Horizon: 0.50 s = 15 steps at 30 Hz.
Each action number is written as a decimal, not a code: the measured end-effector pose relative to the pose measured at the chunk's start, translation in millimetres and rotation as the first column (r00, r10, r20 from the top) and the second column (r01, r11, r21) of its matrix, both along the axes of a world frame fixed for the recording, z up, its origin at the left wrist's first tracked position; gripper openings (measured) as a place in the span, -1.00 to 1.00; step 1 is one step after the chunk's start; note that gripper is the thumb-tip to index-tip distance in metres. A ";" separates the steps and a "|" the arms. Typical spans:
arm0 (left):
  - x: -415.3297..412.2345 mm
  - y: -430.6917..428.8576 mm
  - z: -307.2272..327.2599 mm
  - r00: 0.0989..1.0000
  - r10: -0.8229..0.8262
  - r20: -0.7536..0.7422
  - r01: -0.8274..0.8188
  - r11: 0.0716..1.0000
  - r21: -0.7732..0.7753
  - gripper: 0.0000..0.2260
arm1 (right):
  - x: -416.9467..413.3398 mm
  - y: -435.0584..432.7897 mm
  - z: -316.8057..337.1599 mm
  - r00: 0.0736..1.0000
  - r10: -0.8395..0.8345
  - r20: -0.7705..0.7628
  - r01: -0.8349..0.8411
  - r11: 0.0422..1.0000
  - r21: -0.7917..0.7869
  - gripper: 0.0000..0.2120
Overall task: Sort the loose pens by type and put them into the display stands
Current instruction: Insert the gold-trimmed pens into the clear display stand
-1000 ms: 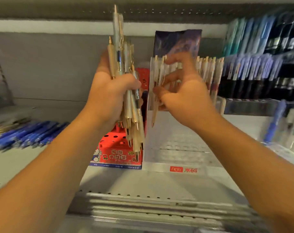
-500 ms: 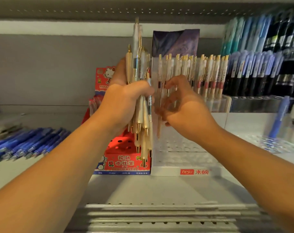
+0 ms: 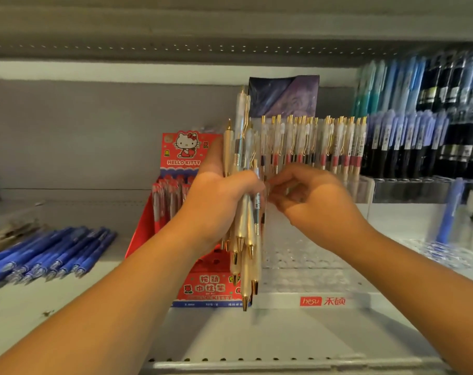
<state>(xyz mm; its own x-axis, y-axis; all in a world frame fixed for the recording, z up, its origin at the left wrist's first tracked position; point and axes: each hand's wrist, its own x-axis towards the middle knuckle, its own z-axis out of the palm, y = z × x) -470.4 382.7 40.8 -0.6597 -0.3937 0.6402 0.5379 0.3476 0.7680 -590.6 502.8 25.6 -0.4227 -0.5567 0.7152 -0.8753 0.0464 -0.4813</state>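
Left hand grips pens; red stand HELLO KITTY, clear stand hesu

The left forearm comes in from 7 o'clock, bare, rising to a left hand at the middle of the view. Its back faces the camera, and its fingers and thumb are wrapped round an upright bundle of pens. The right forearm enters from 4 o'clock. The right hand sits at 3 o'clock of the left, just beside it, back upward, fingers curled. Its fingertips reach the bundle's edge; whether they pinch a pen cannot be told.
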 end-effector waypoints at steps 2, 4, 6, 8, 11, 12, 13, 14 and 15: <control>-0.4 0.8 -1.1 1.000 0.001 0.017 -0.001 0.999 -0.032 -0.56 | 1.2 1.6 0.5 1.000 -0.001 -0.003 0.002 0.998 0.063 -0.88; -0.3 0.1 -1.7 1.000 -0.007 0.017 0.008 0.999 -0.032 -0.57 | 1.5 2.4 0.4 1.000 -0.024 0.007 0.023 0.995 0.101 -0.88; 0.3 0.1 -1.6 1.000 0.004 0.005 -0.004 0.999 -0.034 -0.58 | 3.9 3.3 2.5 0.999 -0.042 0.011 0.041 0.997 0.073 -0.88; 1.1 0.8 -1.3 1.000 0.003 -0.008 -0.003 0.999 -0.039 -0.57 | 9.4 4.5 5.9 0.998 0.025 0.050 -0.024 0.999 -0.023 -0.90; 1.0 0.8 -0.9 1.000 0.015 -0.024 -0.016 1.000 -0.027 -0.54 | 20.4 9.4 8.9 0.873 0.399 0.280 -0.355 0.914 -0.196 -0.87; 0.9 0.2 -0.5 0.999 0.020 -0.028 -0.021 1.000 -0.016 -0.53 | 22.8 11.1 8.7 0.819 0.473 0.325 -0.420 0.880 -0.222 -0.79; 1.0 -0.5 -0.1 0.999 0.024 -0.033 -0.024 1.000 -0.004 -0.53 | 24.9 12.2 8.4 0.795 0.498 0.347 -0.446 0.867 -0.222 -0.71; 0.8 -1.5 0.2 0.999 0.027 -0.036 -0.026 1.000 0.006 -0.53 | 26.6 12.5 8.2 0.795 0.493 0.352 -0.447 0.870 -0.210 -0.63; 0.6 -2.1 0.1 0.999 0.030 -0.036 -0.030 1.000 0.009 -0.52 | 27.7 12.1 8.2 0.811 0.472 0.346 -0.431 0.882 -0.192 -0.59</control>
<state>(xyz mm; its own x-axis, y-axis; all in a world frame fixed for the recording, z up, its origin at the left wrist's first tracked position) -469.8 380.5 40.8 -0.6241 -0.4182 0.6599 0.5548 0.3575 0.7513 -562.9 514.9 33.8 -0.3861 -0.6850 0.6178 -0.5396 -0.3754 -0.7536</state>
